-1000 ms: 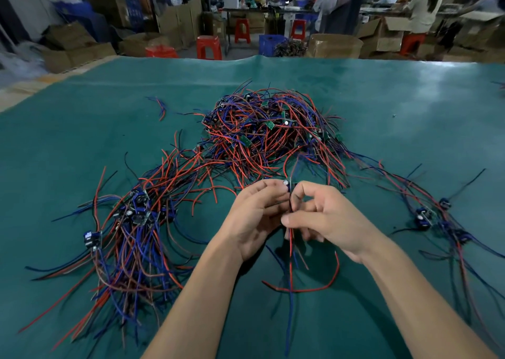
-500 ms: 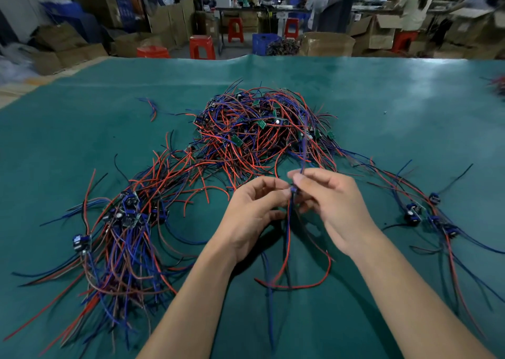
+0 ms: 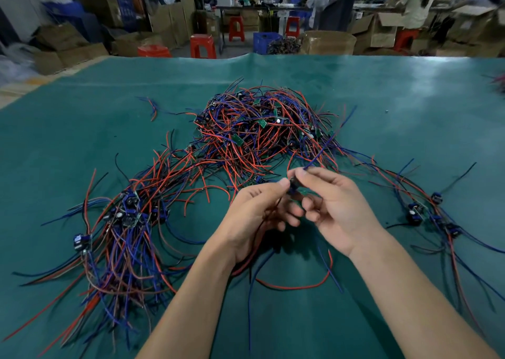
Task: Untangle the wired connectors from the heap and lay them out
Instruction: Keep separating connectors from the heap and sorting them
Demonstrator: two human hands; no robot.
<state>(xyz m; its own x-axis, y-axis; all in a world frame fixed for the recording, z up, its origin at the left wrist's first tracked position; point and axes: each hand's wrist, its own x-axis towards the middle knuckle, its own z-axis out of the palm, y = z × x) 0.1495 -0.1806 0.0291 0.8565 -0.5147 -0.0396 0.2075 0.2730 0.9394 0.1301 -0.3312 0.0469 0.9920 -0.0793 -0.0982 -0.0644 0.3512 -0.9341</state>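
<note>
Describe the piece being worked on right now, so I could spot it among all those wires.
Start at the big tangled heap mid-table, then come toward the two hands just in front of it. The small dark connector is pinched between the left hand and right hand, raised off the green table, unlike the rest.

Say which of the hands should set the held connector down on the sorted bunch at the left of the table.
Left, probably. The left hand already pinches the connector and is nearer the left bunch. The right hand pinches its blue wire and would have to cross over.
</note>
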